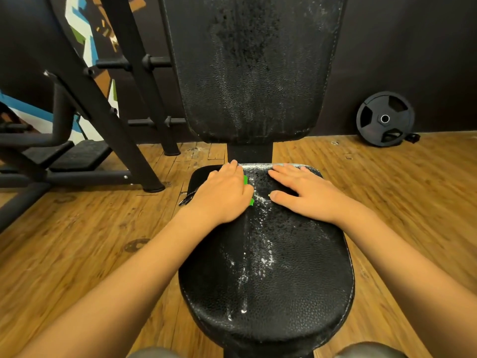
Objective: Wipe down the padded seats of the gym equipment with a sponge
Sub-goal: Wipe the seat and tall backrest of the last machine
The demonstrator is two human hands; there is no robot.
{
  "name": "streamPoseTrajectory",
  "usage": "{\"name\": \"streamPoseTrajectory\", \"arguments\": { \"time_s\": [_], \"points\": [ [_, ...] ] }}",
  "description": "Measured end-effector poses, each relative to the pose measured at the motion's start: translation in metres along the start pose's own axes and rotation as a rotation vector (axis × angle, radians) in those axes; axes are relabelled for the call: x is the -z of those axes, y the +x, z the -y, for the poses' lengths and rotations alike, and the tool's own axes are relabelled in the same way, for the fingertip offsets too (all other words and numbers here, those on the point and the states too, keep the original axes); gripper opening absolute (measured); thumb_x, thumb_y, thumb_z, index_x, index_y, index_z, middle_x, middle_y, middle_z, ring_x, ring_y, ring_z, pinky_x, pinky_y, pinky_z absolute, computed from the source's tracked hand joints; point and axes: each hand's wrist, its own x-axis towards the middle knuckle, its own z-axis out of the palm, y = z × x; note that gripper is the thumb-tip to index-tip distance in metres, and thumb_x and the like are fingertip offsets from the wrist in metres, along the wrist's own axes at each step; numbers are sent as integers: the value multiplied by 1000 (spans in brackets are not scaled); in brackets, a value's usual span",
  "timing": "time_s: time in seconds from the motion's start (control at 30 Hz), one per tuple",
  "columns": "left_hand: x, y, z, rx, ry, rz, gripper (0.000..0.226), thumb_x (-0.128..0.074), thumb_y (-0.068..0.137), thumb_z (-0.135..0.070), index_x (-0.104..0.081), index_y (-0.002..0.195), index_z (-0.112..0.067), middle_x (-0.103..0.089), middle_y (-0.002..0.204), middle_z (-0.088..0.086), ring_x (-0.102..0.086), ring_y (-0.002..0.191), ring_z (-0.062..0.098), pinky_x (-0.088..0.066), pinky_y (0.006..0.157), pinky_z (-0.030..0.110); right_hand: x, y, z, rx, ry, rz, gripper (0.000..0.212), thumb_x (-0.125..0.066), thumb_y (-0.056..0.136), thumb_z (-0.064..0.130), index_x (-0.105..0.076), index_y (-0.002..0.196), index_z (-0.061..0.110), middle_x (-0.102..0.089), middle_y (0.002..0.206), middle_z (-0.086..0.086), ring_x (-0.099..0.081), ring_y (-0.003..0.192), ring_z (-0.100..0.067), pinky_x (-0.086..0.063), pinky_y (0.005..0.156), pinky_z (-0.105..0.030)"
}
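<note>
Our left hand (pixel 227 195) lies flat on the far left part of the padded seat (pixel 268 275), fingers straight and close together, pressing the green sponge (pixel 246 180) down. Only two slivers of the sponge show, both at the hand's right edge. Our right hand (pixel 302 195) rests palm down on the far right part of the seat, fingers extended and slightly spread, holding nothing. The two hands are near each other but apart.

White suds streak the black textured seat down its middle, from between the hands toward the near edge. The upright backrest (pixel 253 73) behind the seat is speckled with wet foam too.

A black weight plate (pixel 384 118) leans against the dark wall on the right, standing on the wooden floor (pixel 400 192). A black machine frame (pixel 103 112) stands to the left.
</note>
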Motion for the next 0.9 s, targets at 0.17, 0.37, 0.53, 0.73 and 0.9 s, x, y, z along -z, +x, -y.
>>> {"name": "streamPoseTrajectory", "arguments": {
  "time_s": [0.17,0.37,0.53,0.73,0.9],
  "points": [
    [6,42,2,78,-9,7,52,-30,105,-32,-41,143,2,-29,159,23,-30,145,34,-27,115,47,1,-1,2,-11,5,2,67,-40,103,55,-22,162,28,-10,170,11,-1,155,-4,4,123,-30],
    [2,18,4,39,-14,-22,59,-32,105,-32,-26,154,0,-14,166,19,-13,154,28,-17,121,44,2,-3,4,-12,8,-1,67,-40,103,57,-22,162,30,-9,170,12,-1,155,-4,4,123,-29],
    [-3,-11,-2,5,-8,-20,62,-30,106,-30,-13,159,-2,-5,168,15,-6,155,24,-11,124,41,1,-2,1,6,5,-15,68,-39,102,57,-22,162,29,-10,169,12,-2,155,-4,4,122,-29],
    [-2,26,3,36,7,-30,55,-30,106,-32,-32,150,0,-22,163,20,-21,150,28,-21,119,44,-1,0,0,8,0,-18,69,-40,102,57,-23,162,28,-11,169,11,-3,155,-5,5,122,-28],
    [2,50,6,58,4,-25,54,-31,106,-30,-34,149,3,-28,160,23,-29,146,33,-26,117,45,0,-1,1,-3,6,-9,68,-40,102,57,-23,162,28,-10,169,11,-2,155,-5,5,121,-27]
  ]
}}
